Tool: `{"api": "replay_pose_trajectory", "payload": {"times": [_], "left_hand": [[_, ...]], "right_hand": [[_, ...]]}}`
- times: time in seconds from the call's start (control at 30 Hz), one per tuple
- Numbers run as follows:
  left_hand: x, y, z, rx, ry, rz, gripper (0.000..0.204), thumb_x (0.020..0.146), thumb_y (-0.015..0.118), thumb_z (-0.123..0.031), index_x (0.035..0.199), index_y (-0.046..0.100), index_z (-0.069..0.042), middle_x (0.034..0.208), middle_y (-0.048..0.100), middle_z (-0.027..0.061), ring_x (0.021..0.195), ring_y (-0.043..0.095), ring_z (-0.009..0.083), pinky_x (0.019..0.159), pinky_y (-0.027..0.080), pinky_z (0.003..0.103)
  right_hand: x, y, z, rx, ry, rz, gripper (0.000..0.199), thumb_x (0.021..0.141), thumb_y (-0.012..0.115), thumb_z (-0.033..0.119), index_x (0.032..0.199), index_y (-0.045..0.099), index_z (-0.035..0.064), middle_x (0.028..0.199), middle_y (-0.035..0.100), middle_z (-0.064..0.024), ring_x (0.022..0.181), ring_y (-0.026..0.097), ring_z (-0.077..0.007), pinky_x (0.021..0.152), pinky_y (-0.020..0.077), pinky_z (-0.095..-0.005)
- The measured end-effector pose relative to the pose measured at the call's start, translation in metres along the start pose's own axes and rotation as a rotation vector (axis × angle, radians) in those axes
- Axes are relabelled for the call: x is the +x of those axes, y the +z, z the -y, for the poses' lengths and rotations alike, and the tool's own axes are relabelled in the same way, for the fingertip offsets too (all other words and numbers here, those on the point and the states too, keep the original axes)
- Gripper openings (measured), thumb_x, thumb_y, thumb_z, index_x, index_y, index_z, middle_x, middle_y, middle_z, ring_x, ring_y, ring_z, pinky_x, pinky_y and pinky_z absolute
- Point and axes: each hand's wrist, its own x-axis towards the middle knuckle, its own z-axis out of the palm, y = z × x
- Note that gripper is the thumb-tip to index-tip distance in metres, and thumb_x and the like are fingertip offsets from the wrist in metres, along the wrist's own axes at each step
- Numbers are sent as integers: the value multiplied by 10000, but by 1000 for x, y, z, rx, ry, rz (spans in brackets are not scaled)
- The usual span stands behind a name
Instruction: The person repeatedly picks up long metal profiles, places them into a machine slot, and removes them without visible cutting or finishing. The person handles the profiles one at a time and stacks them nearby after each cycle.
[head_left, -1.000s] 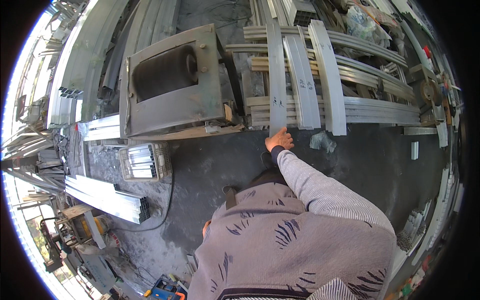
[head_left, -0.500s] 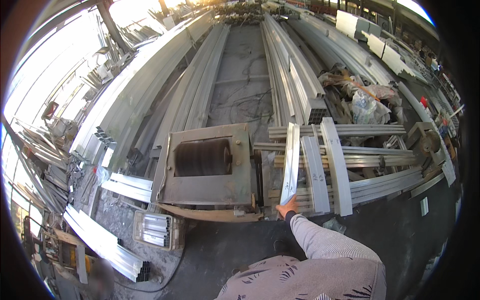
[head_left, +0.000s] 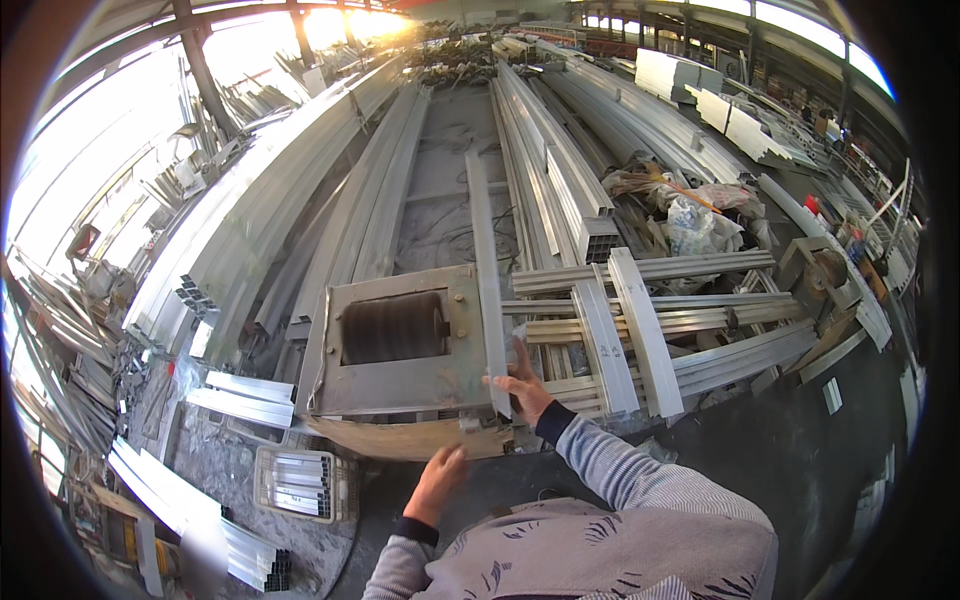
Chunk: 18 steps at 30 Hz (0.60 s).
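Observation:
My right hand grips the near end of a long silvery metal bar. The bar stands tilted up and away along the right edge of a grey metal machine housing. In the housing's square opening sits a dark cylindrical roller, which looks like a brush. My left hand is in front of the machine with its fingers curled and nothing visible in them. To the right of my right hand, two shorter metal bars lie across stacked lengths.
Long metal profiles run away from me on both sides of a grey strip of floor. A plastic crate of short pieces stands at lower left, near a bundle of square tubes. Plastic bags lie at right.
My right hand has moved left with the metal bar, from the stacked lengths to the machine's right edge. My left hand has come into view. The whole view has shifted slightly.

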Motion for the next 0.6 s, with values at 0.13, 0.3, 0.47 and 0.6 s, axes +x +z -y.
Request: {"api": "replay_pose_trajectory", "payload": {"times": [0.13,0.3,0.47,0.6], "left_hand": [[12,24,-74,81,404,209,805,934,823,-361,1556,459,-3,1376,620,120,1270,622,229,1059,515,372],[-40,-6,-65,314,322,-58,868,805,896,-204,1520,464,30,1376,622,126,1266,616,225,1061,516,375],[-103,-35,-2,689,265,-455,1025,704,961,-354,1474,451,90,1374,605,270,1251,638,388,1056,529,438],[-135,-61,18,847,258,-613,1004,640,1001,-363,1364,460,73,1221,623,229,1089,674,355,925,559,442]], "right_hand": [[-11,68,-20,79,12,178,1181,933,651,-89,1734,-48,424,1482,544,-168,1297,623,-301,1076,538,-471],[-39,119,-67,-53,61,290,1219,878,710,-59,1737,-39,374,1431,550,-148,1309,574,-255,1122,489,-449],[-7,167,-94,-120,143,49,913,864,759,52,1668,329,89,1315,640,-171,1198,631,-273,1076,499,-411],[-8,180,-117,43,396,28,376,904,687,161,1211,719,-54,1112,759,-150,985,713,-252,934,557,-372]]}}
